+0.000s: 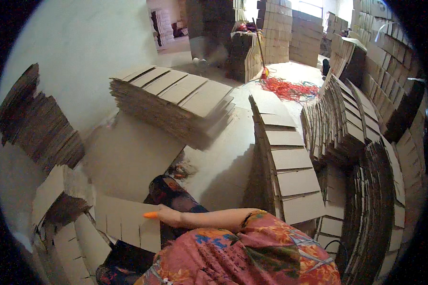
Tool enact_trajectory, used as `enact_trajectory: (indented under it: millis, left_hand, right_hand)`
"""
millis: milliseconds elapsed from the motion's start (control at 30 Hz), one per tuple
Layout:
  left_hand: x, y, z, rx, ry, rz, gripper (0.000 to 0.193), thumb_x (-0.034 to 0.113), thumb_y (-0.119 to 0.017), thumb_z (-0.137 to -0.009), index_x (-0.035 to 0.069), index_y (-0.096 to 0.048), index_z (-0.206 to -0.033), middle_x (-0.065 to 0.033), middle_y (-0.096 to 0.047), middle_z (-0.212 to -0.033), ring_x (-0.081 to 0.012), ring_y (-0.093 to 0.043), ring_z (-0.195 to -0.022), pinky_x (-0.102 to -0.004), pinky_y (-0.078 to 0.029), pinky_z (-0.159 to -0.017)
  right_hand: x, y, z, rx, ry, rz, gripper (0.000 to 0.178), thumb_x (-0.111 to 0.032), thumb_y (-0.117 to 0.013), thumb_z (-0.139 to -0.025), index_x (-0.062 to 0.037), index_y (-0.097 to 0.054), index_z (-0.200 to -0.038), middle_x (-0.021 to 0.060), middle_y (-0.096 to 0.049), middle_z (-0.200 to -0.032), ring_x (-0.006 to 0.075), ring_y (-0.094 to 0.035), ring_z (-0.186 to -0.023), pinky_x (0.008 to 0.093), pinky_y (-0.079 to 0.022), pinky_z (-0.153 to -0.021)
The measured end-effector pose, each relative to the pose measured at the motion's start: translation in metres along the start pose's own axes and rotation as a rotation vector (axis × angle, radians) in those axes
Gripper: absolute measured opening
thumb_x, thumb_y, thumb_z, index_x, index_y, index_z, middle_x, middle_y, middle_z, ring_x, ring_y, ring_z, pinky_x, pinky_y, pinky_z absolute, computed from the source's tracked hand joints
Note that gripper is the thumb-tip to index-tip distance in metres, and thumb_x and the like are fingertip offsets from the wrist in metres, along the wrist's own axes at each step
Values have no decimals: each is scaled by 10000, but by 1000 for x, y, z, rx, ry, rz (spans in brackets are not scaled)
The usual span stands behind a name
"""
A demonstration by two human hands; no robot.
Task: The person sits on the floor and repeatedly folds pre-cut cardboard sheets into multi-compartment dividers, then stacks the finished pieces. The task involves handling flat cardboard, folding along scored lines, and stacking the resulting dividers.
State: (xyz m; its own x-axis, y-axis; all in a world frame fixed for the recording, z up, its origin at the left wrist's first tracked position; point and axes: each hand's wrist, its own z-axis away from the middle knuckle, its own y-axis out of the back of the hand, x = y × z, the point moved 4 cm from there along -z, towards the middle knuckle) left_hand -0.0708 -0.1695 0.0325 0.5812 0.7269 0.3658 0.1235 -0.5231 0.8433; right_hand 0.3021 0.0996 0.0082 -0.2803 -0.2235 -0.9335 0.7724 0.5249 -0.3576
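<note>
My right forearm reaches leftward across my lap, and my right hand (170,216) is at the upper right corner of a slotted cardboard sheet (123,218). A bright orange tip (150,215), which looks like a cover on a digit, lies against the face of the sheet. The hand appears closed on the edge, with the other fingers hidden. Several slits run in from the sheet's lower edge. Left of it are more cut cardboard pieces (71,244), partly overlapping. My left hand does not show.
A thick stack of flat cardboard (169,92) stands ahead. A long row of overlapping cardboard (292,159) runs along my right, with tall bundles (366,199) beyond. More cardboard leans on the left wall (38,123). Tangled red straps (290,89) lie on the far floor.
</note>
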Motion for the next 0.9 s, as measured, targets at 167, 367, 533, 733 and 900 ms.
enact_trajectory:
  millis: [167, 367, 533, 733, 900]
  left_hand:
    - [-35, -29, -35, -189, 24, -182, 509, 302, -493, -900, 40, -371, -1319, -141, -348, -1357, -256, -394, -1204, -401, -317, -1000]
    - [-78, -59, -62, -237, -104, -389, 518, 319, -478, -905, 48, -355, -1329, -134, -332, -1367, -255, -404, -1195, -395, -329, -995]
    - [-34, -42, -88, 33, -406, -682, 501, 330, -432, -919, 53, -337, -1326, -142, -400, -1295, -239, -467, -1109, -373, -405, -921]
    - [-10, -59, -145, -349, -89, -415, 447, 314, -374, -937, 41, -386, -1290, -158, -467, -1238, -272, -490, -1069, -389, -437, -864]
    - [-7, -79, -151, -392, -16, -60, 429, 305, -369, -938, 35, -425, -1266, -161, -482, -1224, -299, -496, -1040, -393, -431, -846]
  right_hand:
    - [-7, -5, 1, 26, -67, 68, 461, -321, -652, -774, 14, -578, -1082, 57, -610, -1012, 155, -558, -892, 294, -429, -821]
    - [27, 4, -16, -115, -39, 14, 550, -312, -667, -757, 42, -505, -1146, 92, -575, -1062, 180, -531, -969, 297, -400, -874]
    - [11, 4, 0, 59, -228, 165, 514, -305, -676, -760, 54, -520, -1093, 93, -583, -1019, 170, -524, -969, 297, -400, -866]
    - [7, -1, -1, -20, -195, 187, 437, -303, -681, -764, 35, -575, -1020, 76, -603, -954, 151, -533, -915, 289, -412, -827]
    - [25, 7, -7, 8, -173, 207, 432, -315, -689, -760, 26, -585, -1005, 74, -604, -963, 147, -528, -910, 281, -418, -812]
